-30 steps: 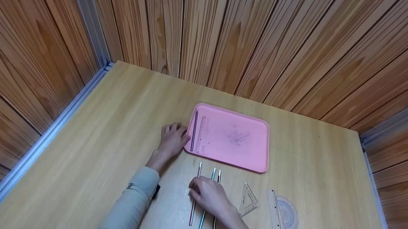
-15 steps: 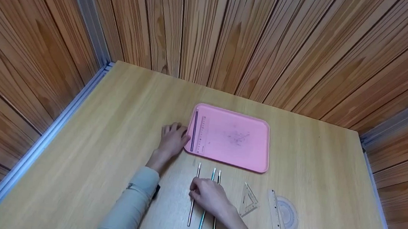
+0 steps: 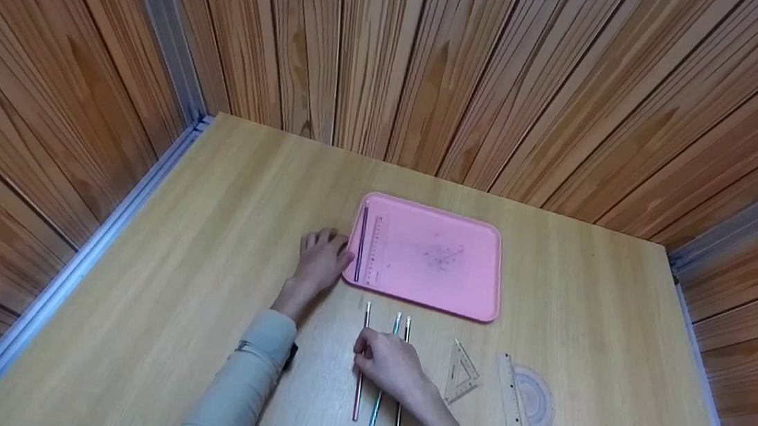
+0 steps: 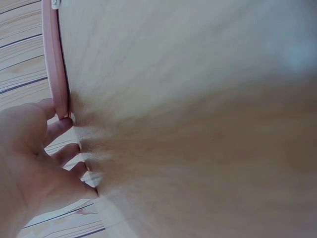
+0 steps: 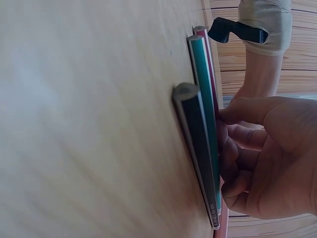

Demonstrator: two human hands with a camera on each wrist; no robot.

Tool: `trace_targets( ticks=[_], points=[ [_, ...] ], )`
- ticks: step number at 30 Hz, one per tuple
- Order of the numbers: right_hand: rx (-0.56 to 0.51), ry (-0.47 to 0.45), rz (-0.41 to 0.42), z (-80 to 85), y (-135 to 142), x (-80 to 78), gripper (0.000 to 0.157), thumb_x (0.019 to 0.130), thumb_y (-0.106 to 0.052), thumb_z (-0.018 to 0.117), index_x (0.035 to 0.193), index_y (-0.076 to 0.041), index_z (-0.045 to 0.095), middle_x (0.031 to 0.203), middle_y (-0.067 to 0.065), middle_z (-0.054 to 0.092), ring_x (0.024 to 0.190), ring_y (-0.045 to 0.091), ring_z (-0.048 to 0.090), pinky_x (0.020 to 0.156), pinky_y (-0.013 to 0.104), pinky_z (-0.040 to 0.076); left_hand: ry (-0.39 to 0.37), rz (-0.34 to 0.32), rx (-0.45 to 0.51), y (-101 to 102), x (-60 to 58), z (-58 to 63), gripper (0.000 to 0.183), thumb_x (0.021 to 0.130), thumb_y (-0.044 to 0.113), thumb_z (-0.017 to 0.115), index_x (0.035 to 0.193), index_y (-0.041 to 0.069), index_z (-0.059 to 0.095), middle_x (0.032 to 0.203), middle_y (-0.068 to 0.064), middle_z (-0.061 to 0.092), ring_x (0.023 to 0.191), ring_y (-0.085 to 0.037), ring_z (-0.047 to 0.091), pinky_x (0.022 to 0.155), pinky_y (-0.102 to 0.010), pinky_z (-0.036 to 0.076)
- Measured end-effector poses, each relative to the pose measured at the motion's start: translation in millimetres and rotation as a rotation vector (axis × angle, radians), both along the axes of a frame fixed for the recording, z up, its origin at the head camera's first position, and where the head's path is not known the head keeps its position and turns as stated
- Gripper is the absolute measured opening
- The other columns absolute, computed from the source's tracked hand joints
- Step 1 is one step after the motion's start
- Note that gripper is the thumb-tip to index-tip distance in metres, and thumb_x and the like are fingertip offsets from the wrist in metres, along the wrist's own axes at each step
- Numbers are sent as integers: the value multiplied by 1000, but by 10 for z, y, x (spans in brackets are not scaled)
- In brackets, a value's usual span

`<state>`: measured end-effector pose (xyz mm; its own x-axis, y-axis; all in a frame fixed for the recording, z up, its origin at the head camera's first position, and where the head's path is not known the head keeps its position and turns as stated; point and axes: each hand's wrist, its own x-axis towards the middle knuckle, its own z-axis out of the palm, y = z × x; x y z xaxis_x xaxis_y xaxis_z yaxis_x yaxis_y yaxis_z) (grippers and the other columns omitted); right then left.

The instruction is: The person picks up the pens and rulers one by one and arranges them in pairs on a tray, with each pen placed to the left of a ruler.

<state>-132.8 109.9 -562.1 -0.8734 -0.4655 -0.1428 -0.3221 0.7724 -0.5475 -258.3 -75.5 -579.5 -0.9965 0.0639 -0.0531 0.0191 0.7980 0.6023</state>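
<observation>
A red pencil (image 3: 356, 402) lies on the table in front of the pink tray (image 3: 426, 301). My right hand (image 3: 389, 363) pinches it near its middle with thumb and fingertips, reaching over a green pencil (image 3: 375, 411) and a black pencil (image 3: 398, 417). In the right wrist view those fingers (image 5: 242, 131) meet the red pencil (image 5: 208, 54) behind the green one (image 5: 202, 67). My left hand (image 3: 322, 260) holds the tray's near left corner between thumb and index finger; its other fingertips rest on the table. Inside the tray are a dark pencil (image 3: 360, 246) and a clear ruler (image 3: 376, 254).
Right of the pencils lie a clear set square (image 3: 463, 390), a clear ruler (image 3: 512, 407) and a protractor (image 3: 540, 399), the last two touching or overlapping. Wood-panelled walls (image 3: 394, 54) rise behind and at both sides of the table (image 3: 225, 226).
The red pencil has shifted and turned slightly in my right hand, its far end moving a little left. My left hand and the tray have not moved.
</observation>
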Motion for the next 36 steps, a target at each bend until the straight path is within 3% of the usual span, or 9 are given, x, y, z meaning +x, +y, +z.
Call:
trace_targets(
  ticks=[6, 12, 19, 28, 36],
  points=[
    [-8, 1, -20, 6, -7, -1, 10, 82, -14, 67, 92, -14, 67, 69, -12, 56, 56, 1, 45, 51, 21, 35, -21, 9, -3, 8, -8, 16, 43, 103, 38, 50, 140, 17, 56, 155, -13, 38, 137, -35, 30, 115, -49, 20],
    [-14, -33, -23, 2, -13, -5, 13, 80, -11, 65, 93, -13, 67, 67, -12, 54, 55, 2, 44, 49, 21, 34, 13, -4, -9, 6, -2, 13, 43, 103, 35, 52, 140, 14, 56, 152, -15, 41, 136, -36, 32, 114, -50, 21],
    [-3, -63, -25, 11, -26, -13, 7, 87, -13, 66, 93, -13, 67, 67, -11, 53, 55, 3, 44, 49, 20, 33, 26, -3, -6, 8, 12, 7, 42, 102, 34, 53, 138, 13, 58, 151, -16, 42, 135, -36, 33, 115, -50, 20],
    [-17, -4, -10, 1, -21, -2, 3, 88, -13, 68, 91, -13, 68, 71, -10, 58, 57, 1, 46, 51, 20, 37, 29, 0, -2, 8, 1, 1, 41, 103, 34, 53, 138, 13, 58, 151, -15, 42, 136, -36, 33, 115, -49, 21],
    [-42, -10, -41, -2, -21, -8, 6, 84, -15, 68, 91, -14, 67, 67, -12, 55, 54, 1, 45, 48, 21, 34, 21, 6, 2, 7, 15, 1, 42, 103, 36, 52, 139, 14, 57, 151, -14, 42, 135, -35, 33, 114, -49, 22]
  ],
)
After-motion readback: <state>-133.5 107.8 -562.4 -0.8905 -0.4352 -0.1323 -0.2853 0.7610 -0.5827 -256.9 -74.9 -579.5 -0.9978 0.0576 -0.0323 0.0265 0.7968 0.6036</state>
